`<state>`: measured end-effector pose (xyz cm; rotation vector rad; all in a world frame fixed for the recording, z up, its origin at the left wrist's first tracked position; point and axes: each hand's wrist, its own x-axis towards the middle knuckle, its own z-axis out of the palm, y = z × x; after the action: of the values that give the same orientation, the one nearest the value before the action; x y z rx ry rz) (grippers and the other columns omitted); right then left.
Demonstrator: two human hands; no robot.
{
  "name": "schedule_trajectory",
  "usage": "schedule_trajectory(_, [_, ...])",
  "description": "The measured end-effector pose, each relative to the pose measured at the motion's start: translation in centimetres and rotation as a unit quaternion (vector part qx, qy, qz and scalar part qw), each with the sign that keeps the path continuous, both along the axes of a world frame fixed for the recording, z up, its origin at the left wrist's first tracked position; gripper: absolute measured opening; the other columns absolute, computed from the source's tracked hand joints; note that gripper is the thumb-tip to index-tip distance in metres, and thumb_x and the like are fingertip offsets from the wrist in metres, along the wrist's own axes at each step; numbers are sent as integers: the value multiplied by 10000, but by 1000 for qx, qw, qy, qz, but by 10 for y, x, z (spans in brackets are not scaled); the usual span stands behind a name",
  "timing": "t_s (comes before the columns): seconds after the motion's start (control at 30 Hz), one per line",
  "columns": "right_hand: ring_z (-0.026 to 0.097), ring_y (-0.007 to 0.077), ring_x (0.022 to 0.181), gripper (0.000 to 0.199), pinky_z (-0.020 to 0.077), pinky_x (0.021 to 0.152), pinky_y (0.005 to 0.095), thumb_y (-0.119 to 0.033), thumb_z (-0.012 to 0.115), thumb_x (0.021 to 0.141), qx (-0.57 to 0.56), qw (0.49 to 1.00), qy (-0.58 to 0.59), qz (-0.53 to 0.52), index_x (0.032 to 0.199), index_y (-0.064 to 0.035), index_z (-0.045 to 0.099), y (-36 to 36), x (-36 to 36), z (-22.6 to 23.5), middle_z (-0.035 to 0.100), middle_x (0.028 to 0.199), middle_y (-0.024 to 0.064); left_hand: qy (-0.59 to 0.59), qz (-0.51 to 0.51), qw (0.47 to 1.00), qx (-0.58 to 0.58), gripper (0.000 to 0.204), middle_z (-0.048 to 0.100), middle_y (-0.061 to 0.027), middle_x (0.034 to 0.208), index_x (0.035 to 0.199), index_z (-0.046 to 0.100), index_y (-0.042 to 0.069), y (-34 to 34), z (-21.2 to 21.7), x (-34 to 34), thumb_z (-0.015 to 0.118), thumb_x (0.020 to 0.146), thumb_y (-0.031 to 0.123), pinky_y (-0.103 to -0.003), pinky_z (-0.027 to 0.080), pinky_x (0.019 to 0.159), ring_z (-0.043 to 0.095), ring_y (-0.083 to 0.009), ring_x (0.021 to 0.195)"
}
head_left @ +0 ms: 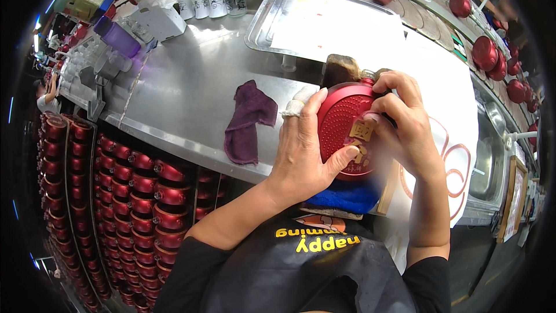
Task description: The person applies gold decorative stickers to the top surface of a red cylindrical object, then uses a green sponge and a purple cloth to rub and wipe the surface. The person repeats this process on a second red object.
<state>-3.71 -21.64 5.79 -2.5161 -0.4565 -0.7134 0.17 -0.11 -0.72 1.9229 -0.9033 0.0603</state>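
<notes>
A round, flat red bottle (343, 120) with a dotted relief and gold character labels (360, 131) on its face is between my hands, its short neck pointing away from me. My left hand (302, 149) grips its left side, thumb across the lower face. White wrapping covers one left finger. My right hand (405, 117) is bent over the bottle's right side. One of its fingers rests by the neck, and other fingertips press close together beside the upper gold label. Whether they pinch anything small there is hidden. Under the bottle lies a blue cloth (341, 198).
A purple cloth (248, 122) lies left on the steel table (179, 81). Beyond are a metal tray (263, 26) with white paper, and white-capped jars (208, 3). Racks of red bottles (139, 197) stand below left. On the right are white sheets and a sink (488, 159).
</notes>
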Motion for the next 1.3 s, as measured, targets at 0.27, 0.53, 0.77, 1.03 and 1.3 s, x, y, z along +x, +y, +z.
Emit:
schedule_trajectory(0.27, [628,265,997,161,494,893,362,-91,758,918,56,985,-48,-159,910,1,626,-135,-4,-14,631,1062,117,229,-72,957,-160,829,435,-243,1495,1590,233,-47,0,-15,6,728,994,247,-438,385,1167,487,-314,1371])
schedule_trajectory(0.53, [607,364,1098,164,528,906,498,-222,752,894,-117,874,182,-435,968,-78,728,-285,46,-146,640,1128,134,224,-93,966,-95,849,452,-245,1490,1621,233,-45,9,-6,15,717,998,270,-438,355,1171,478,-327,1366])
schedule_trajectory(0.77, [589,349,1088,123,504,903,466,-141,750,909,-154,945,-17,-287,929,-56,664,-232,27,-72,629,1123,118,255,-98,953,-132,882,447,-259,1504,1628,238,-43,7,-8,16,719,995,339,-448,330,1181,457,-354,1376])
schedule_trajectory(1.03, [612,212,965,186,500,792,341,-81,748,903,-13,999,21,-37,863,1,585,-74,-42,71,594,1103,115,163,-80,978,-104,779,447,-274,1513,1603,301,-41,9,-6,22,538,1084,489,-450,320,1195,444,-356,1406])
schedule_trajectory(1.3, [587,292,1111,218,506,945,392,5,779,825,66,991,110,22,874,-24,569,4,-16,32,576,1137,117,90,-27,992,-81,770,438,-293,1494,1577,324,-52,8,-2,7,596,1060,449,-466,328,1188,440,-406,1383])
